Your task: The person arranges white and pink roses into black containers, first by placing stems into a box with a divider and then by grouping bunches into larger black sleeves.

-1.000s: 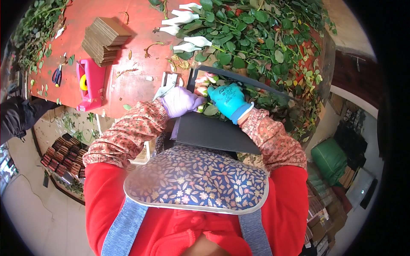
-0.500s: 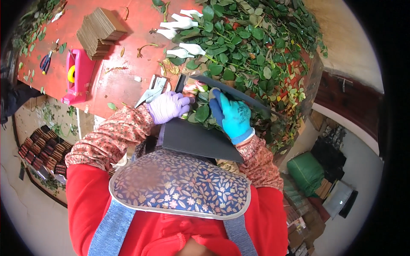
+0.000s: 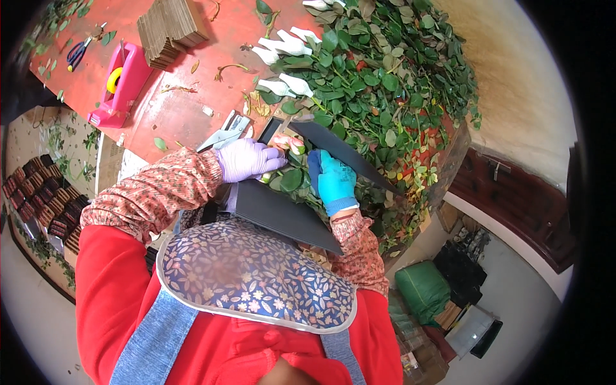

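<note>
Between two black panels, the near panel (image 3: 282, 215) and the raised far panel (image 3: 346, 154), lie leafy rose stems (image 3: 292, 181) with pale pink rose blooms (image 3: 287, 142) at their left end. My left hand (image 3: 249, 159), in a purple glove, has its fingers bent together against the stems just below the blooms. In a teal and dark blue glove, my right hand (image 3: 335, 181) is closed beside the leaves, farther along the stems. What lies inside its fingers is hidden. A grey metal stapler (image 3: 228, 132) rests just beyond my left hand.
Beyond the panels spreads a large heap of leafy stems (image 3: 378, 80), with several white-netted buds (image 3: 285, 45) along its left side. A pink tape dispenser (image 3: 122, 86), blue-handled scissors (image 3: 78, 54) and stacked cardboard pieces (image 3: 170, 32) sit on the red table (image 3: 176, 112).
The whole view has shifted and turned a little. My right hand has drawn slightly toward me, and its fingers are more curled. My left hand stays by the blooms.
</note>
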`<action>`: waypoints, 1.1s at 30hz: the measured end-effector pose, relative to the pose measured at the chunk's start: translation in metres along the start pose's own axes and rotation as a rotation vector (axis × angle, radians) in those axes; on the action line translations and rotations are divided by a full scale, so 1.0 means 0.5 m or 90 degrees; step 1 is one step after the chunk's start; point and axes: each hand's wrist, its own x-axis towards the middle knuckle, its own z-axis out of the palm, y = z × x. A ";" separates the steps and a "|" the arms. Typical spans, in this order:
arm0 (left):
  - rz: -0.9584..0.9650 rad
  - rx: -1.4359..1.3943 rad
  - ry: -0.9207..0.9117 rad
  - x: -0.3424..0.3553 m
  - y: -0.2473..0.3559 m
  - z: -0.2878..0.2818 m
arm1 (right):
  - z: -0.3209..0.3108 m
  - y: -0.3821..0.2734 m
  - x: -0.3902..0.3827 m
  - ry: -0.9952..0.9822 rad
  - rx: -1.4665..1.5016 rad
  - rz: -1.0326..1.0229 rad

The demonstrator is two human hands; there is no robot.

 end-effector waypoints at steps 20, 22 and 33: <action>0.009 -0.041 0.012 -0.003 -0.012 0.015 | -0.038 0.013 0.007 -0.415 0.571 0.356; 0.001 -0.011 0.010 -0.003 -0.009 0.010 | -0.023 0.002 0.008 0.114 0.357 -0.165; -0.040 -0.020 -0.041 -0.006 0.004 -0.003 | 0.061 -0.056 0.056 -0.180 -0.191 -0.026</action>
